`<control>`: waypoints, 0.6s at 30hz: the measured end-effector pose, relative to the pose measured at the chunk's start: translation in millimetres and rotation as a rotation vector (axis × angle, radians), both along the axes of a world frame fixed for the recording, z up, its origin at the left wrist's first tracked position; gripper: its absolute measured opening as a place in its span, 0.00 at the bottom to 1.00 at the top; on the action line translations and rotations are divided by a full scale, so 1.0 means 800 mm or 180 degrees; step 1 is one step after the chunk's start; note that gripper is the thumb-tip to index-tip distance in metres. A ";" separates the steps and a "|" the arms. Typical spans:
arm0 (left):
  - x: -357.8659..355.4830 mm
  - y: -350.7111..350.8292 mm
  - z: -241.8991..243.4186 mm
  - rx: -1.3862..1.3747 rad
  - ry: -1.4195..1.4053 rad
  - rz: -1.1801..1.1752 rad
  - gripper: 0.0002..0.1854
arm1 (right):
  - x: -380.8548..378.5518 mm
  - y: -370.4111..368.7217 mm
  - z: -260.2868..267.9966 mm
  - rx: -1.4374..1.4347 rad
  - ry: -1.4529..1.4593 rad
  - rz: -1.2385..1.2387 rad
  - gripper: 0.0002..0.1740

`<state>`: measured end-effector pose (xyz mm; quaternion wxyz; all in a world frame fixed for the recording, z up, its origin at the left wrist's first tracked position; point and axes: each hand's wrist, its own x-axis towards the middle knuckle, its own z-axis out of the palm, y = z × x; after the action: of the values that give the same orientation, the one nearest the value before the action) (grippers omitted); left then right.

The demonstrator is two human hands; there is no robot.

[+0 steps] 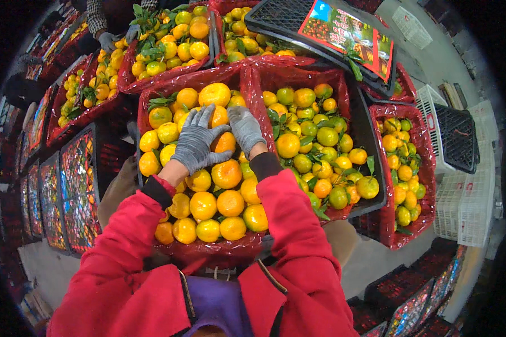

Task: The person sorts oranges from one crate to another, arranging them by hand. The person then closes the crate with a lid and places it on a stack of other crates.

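Observation:
My left hand, in a grey knit glove, rests palm down with spread fingers on orange mandarins in a crate lined with red plastic film. Beside it, my right hand, gloved alike, touches the fruit near the crate's right side; its fingertips and what lies under its palm are partly hidden. Between the hands an orange mandarin shows. Rows of larger mandarins fill the near part of this crate. Adjoining on the right, a black crate with red lining holds smaller green and yellow mandarins with leaves.
More red-lined crates of mandarins stand behind and at the right. Black lids, one bearing a printed sheet, lie across the back. Stacked crates stand at the left, white baskets at the right. A co-worker's gloved hands reach into fruit at upper left.

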<state>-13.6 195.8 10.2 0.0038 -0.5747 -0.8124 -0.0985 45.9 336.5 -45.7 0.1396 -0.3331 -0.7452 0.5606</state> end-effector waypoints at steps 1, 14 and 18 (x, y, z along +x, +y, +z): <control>-0.001 -0.001 -0.001 0.0082 0.0003 -0.0051 0.33 | 0.005 0.008 0.007 0.0315 0.0014 0.0178 0.25; -0.001 -0.008 0.003 0.0148 -0.0123 -0.0002 0.34 | 0.003 0.202 -0.047 0.1913 -0.1451 0.0626 0.24; 0.000 -0.009 0.004 0.0180 -0.0193 0.0031 0.33 | -0.053 0.190 -0.071 0.2298 -0.2394 0.0892 0.20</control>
<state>-13.8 188.5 13.6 -0.0042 -0.5672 -0.8118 -0.1388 3.3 488.4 -102.3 -0.1074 -0.3391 -0.9263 0.1242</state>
